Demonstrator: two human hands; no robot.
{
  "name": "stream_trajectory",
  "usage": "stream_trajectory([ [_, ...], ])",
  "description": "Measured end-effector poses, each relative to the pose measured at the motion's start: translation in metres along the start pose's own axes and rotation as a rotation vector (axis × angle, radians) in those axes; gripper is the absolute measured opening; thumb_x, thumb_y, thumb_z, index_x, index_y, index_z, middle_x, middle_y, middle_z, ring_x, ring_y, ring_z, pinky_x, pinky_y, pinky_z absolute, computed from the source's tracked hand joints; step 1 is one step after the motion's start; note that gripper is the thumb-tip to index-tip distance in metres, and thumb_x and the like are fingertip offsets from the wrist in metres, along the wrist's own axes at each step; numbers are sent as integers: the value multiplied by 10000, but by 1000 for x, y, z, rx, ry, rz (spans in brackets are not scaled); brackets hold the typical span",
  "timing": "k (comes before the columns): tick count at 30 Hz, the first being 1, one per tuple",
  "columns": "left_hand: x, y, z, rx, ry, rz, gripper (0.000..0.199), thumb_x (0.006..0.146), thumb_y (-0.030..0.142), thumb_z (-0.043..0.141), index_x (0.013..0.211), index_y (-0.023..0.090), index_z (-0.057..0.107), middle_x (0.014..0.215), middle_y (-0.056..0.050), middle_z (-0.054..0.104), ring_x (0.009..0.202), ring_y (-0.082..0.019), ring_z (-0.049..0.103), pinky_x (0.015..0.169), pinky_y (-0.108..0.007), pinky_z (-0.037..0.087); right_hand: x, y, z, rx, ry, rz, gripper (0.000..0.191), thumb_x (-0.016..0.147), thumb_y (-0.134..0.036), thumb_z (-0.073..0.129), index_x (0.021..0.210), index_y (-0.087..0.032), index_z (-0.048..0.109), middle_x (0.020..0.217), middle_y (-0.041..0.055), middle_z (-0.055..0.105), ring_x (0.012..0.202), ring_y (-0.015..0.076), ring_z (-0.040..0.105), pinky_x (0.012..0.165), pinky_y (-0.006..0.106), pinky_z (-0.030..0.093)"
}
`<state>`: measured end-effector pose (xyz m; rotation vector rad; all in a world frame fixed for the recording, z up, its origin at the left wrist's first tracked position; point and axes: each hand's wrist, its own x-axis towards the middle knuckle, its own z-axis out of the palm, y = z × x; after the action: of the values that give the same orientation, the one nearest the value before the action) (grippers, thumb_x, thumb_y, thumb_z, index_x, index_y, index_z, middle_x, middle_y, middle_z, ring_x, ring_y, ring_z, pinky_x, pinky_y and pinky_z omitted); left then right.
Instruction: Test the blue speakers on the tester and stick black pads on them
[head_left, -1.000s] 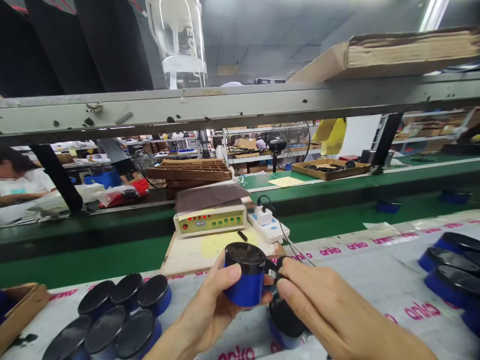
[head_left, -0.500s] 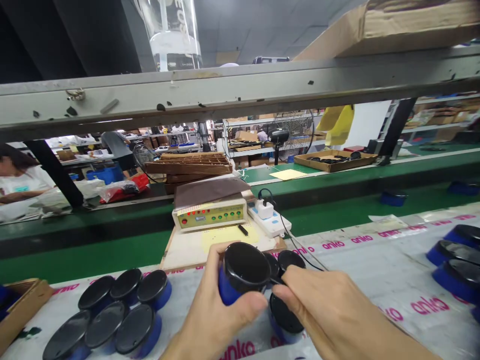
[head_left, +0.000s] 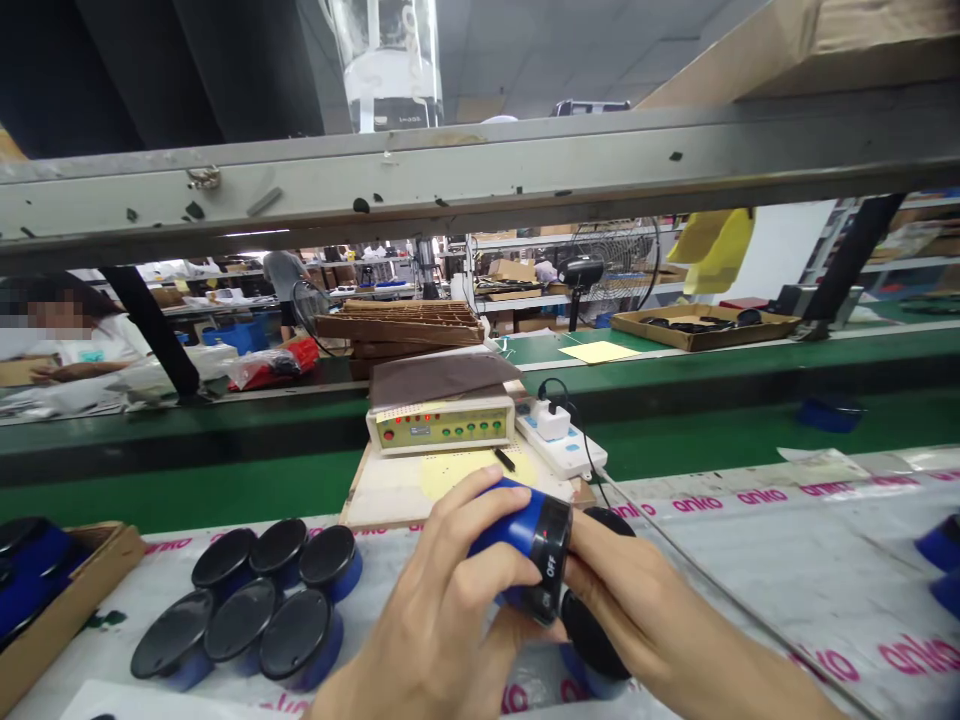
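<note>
The left hand [head_left: 450, 590] is wrapped around a blue-and-black unit [head_left: 536, 530], holding it tilted above the counter [head_left: 712, 530], its black end marked "OFF" turned to the right. The right hand [head_left: 630, 585] has its fingers drawn together against that black end; whether they pinch anything cannot be told.

Two black-topped units crowd the right hand: a near one [head_left: 596, 640] below the held unit and a far one [head_left: 611, 518] behind the fingers, both partly hidden. A grey cable [head_left: 720, 580] slants from the power strip [head_left: 562, 450] across the counter, along the far side of the right forearm. Beyond the hands, a board [head_left: 382, 490] carries a control box [head_left: 442, 430] with red lights and a black pen [head_left: 504, 460].

To the left sit six black-topped pots [head_left: 296, 635] in two rows, with a cardboard tray [head_left: 90, 600] of blue units farther left. A metal beam [head_left: 487, 165] spans the view above the green belt [head_left: 262, 480].
</note>
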<state>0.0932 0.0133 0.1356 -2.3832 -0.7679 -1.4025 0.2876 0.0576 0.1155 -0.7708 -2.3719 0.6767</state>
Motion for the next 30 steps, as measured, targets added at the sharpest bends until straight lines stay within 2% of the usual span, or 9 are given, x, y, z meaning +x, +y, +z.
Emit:
stream_trajectory([
  [10,-6,2,-7,48,-81,-167,416,771,210,698,1053,213,393,1173,-114,492,1203,-250,446,1019,-408,402,4,-3,0,-43,-22,-49,148,967,-180,303,1004,-237,434,962,34,576,827,165,555,690,282,420],
  [12,-5,3,-11,6,-166,-241,555,770,277,711,1180,218,342,1232,-125,480,1193,-246,461,995,-380,420,2,-4,-1,-110,-70,-34,117,960,-196,353,1015,-233,450,959,32,582,823,168,560,694,288,420],
  [15,1,0,-18,-21,-418,-342,742,738,346,734,1317,248,281,1260,-96,512,1135,-244,514,929,-350,458,-3,-6,-1,-354,-108,-122,134,960,-209,369,886,-224,480,837,18,593,696,176,551,586,295,375],
  [17,6,-6,-22,5,-471,-387,655,717,305,738,1259,267,372,1190,-54,567,1070,-243,549,890,-346,465,-7,-9,-6,-532,-44,-222,184,957,-207,378,796,-224,466,724,5,575,572,165,519,503,297,305],
  [21,4,-17,-26,110,-290,-585,442,741,250,660,1137,237,466,1104,-58,587,1014,-259,552,853,-376,449,-15,-9,-33,-667,300,-254,262,966,-246,362,709,-233,417,520,-43,478,393,116,436,432,290,244],
  [22,1,-17,-23,72,-339,-648,431,736,246,657,1128,238,479,1090,-57,589,992,-259,559,833,-371,454,-16,-8,-41,-653,345,-204,278,970,-273,353,699,-237,405,489,-55,455,370,108,417,420,282,245],
  [24,-11,-13,-11,-86,-589,-715,466,679,207,687,1108,249,510,1072,-47,592,948,-256,576,799,-354,463,-15,-2,-51,-592,358,-71,310,977,-326,326,681,-245,373,460,-69,426,359,107,391,407,268,251],
  [27,-29,0,16,-221,-939,-628,577,577,154,726,1117,215,532,1129,-89,555,978,-297,558,785,-367,472,-9,10,-51,-487,284,127,343,981,-391,289,672,-249,326,473,-66,416,400,120,392,425,262,262],
  [30,-33,3,29,-237,-988,-554,644,577,199,740,1177,171,507,1179,-132,504,1055,-340,504,819,-412,470,1,18,-44,-447,204,240,361,962,-457,321,669,-249,280,487,-67,402,429,126,365,447,261,258],
])
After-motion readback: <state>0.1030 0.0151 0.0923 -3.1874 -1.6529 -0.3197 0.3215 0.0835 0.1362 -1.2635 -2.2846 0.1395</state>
